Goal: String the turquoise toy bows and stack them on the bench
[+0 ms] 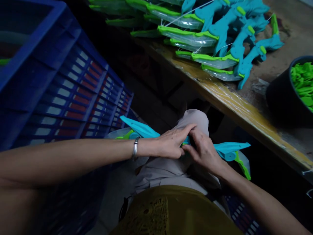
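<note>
A teal toy crossbow (pixel 141 129) with clear and green limb tips lies across my lap on my knee. My left hand (pixel 171 143), with a silver bangle on the wrist, presses down on its middle with fingers closed over it. My right hand (pixel 202 151) meets the left at the centre and pinches the same toy. Its right limb (pixel 232 150) sticks out past my right hand. The toy's middle is hidden under both hands.
A blue slatted plastic crate (pixel 63 81) stands close on the left. A wooden table edge (pixel 232 101) runs diagonally on the right, carrying a pile of several finished teal and green crossbows (pixel 215 36) and a dark tub (pixel 281 98) of green parts (pixel 303 81).
</note>
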The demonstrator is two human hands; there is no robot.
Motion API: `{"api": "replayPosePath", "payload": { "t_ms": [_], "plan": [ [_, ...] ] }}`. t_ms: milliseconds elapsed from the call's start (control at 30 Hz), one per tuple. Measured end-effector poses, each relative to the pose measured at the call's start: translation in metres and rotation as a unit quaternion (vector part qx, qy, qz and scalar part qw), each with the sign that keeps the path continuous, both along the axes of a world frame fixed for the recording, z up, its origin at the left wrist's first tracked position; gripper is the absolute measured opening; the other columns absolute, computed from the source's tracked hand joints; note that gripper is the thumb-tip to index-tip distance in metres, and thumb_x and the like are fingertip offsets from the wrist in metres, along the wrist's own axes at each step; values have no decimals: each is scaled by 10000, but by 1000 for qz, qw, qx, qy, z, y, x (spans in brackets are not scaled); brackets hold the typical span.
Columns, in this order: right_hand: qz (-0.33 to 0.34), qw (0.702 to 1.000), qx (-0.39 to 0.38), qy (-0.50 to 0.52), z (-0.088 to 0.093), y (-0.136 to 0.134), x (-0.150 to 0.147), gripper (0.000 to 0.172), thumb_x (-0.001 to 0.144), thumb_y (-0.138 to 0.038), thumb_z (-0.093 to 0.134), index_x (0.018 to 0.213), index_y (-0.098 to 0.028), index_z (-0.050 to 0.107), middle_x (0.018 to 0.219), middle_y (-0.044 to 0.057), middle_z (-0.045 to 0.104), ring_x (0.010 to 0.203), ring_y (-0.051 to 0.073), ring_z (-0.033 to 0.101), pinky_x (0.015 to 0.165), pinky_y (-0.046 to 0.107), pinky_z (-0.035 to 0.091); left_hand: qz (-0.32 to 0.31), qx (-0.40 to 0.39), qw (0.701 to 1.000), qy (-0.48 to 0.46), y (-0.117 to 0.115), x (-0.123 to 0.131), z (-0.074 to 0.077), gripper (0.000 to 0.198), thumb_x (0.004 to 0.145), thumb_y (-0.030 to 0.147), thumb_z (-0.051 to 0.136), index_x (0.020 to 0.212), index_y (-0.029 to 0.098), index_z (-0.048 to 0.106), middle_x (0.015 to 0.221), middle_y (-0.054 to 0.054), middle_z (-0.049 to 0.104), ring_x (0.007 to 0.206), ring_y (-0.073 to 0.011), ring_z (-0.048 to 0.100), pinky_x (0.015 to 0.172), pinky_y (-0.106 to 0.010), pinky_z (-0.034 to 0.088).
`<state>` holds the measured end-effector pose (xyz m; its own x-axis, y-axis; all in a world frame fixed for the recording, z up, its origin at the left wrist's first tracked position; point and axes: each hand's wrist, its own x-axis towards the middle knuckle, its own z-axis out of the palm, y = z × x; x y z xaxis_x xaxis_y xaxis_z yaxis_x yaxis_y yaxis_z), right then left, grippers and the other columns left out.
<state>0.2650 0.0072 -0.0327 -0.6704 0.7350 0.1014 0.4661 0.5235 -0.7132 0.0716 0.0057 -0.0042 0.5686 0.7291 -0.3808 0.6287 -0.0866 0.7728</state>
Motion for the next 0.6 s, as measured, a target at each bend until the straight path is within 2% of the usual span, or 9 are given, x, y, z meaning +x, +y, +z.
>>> {"api": "replayPosePath", "payload": {
  "t_ms": [133,200,300,400,467,500,567,600],
  "plan": [
    [-19,999,-49,0,0,-7,-6,290,920,-215,646,1182,-162,535,1120,137,637,1025,279,600,906,430,528,10,1,999,37,-8,1,5,955,787,196,575,1639,99,155,1523,-243,534,1404,-394,521,1150,-504,420],
    [-25,999,-48,-7,1,-8,-6,300,884,-214,718,1136,-168,563,1087,105,661,986,251,626,877,376,542,17,-1,999,42,-9,2,5,956,764,221,577,1631,111,189,1590,-230,468,1462,-377,463,1192,-495,380],
    [-28,998,-53,5,5,-2,0,325,868,-257,804,1125,-189,617,1094,55,705,958,213,673,824,303,551,27,-13,999,18,-6,0,-4,990,719,259,608,1629,180,226,1600,-156,485,1465,-353,468,1202,-480,381],
    [-11,997,-61,47,26,11,24,309,931,-293,774,1206,-216,656,1110,17,737,954,170,708,818,248,552,49,2,999,-7,-5,-4,-17,879,795,437,636,1597,223,345,1605,-117,491,1477,-371,446,1191,-473,400],
    [-74,997,9,34,52,29,53,240,929,-306,778,1139,-214,704,1022,-7,755,892,145,713,798,220,553,74,8,997,-5,-11,-7,-23,731,866,560,589,1524,261,479,1548,-89,563,1427,-369,504,1165,-453,432],
    [-136,989,61,14,67,42,72,188,917,-300,785,1069,-207,726,978,-11,757,869,141,710,795,217,554,93,8,996,1,-15,-8,-24,659,888,594,561,1466,280,550,1492,-73,616,1379,-362,551,1143,-438,454],
    [-250,961,121,-12,94,78,118,95,961,-237,696,1018,-173,737,988,31,756,907,162,704,841,253,550,135,8,991,14,-22,-10,-23,576,899,637,531,1352,302,651,1374,-54,695,1284,-350,620,1098,-413,492],
    [-303,942,139,-22,105,99,143,118,983,-198,638,1025,-150,736,1012,62,754,940,178,702,877,280,544,146,17,989,21,-25,-11,-21,571,896,661,517,1316,309,677,1326,-52,718,1238,-349,645,1068,-409,514]
  ]
}}
